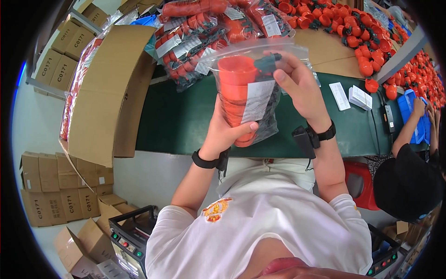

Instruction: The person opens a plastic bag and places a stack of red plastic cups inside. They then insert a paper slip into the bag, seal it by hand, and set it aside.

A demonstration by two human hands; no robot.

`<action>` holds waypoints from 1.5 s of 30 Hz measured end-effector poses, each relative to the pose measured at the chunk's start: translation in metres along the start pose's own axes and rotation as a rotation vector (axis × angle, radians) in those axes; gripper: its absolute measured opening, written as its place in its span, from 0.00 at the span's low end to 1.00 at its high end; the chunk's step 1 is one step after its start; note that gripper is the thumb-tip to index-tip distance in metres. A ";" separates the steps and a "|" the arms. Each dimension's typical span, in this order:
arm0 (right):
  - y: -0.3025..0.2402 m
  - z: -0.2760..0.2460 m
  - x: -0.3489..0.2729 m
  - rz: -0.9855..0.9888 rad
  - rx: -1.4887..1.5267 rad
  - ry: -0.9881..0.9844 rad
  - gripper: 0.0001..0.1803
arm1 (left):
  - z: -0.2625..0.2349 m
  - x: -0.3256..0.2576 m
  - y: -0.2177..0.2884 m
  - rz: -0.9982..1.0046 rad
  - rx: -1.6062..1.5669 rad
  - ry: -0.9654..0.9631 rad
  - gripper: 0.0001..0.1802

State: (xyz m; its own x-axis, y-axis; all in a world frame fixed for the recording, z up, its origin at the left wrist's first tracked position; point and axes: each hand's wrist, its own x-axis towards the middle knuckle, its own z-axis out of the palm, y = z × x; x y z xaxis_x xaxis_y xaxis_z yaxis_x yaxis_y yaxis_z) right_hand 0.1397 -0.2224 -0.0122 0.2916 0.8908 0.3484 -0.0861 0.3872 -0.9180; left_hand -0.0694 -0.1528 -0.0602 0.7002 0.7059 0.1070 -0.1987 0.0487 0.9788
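My left hand (pixel 225 128) is wrapped round the lower part of a clear plastic bag (pixel 274 125), held up over the table's near edge. Inside is a stack of red plastic cups (pixel 236 76), with a white printed slip (pixel 258 100) in front and dark grey parts partly hidden along the right side. At the bag's upper right, the fingers of my right hand (pixel 299 83) are closed at the end of a dark grey plastic fitting (pixel 267 64). Plastic and blur partly veil those fingertips.
Filled bags of red cups (pixel 190 42) lie at the back of the green table (pixel 176 125). A tall open carton (pixel 109 88) stands left. Loose red cups (pixel 367 46) pile up right, near paper slips (pixel 340 96) and a blue bin (pixel 413 116) with another person's hands at it.
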 end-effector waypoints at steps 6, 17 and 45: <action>-0.006 -0.003 0.011 0.005 -0.172 -0.071 0.16 | 0.001 0.001 0.003 0.061 0.188 -0.004 0.52; -0.007 -0.009 0.021 0.185 -0.091 -0.168 0.20 | 0.000 0.017 0.002 0.084 0.247 0.052 0.45; 0.053 -0.030 0.003 0.483 0.155 -0.056 0.23 | -0.021 0.014 -0.026 -0.191 0.024 -0.157 0.40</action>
State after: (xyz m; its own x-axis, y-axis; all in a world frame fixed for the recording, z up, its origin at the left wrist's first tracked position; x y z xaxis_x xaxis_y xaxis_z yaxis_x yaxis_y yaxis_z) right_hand 0.1642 -0.2063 -0.0655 0.1324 0.9866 -0.0952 -0.3400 -0.0450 -0.9393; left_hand -0.0688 -0.1290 -0.0881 0.8217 0.5671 -0.0567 -0.0371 0.1526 0.9876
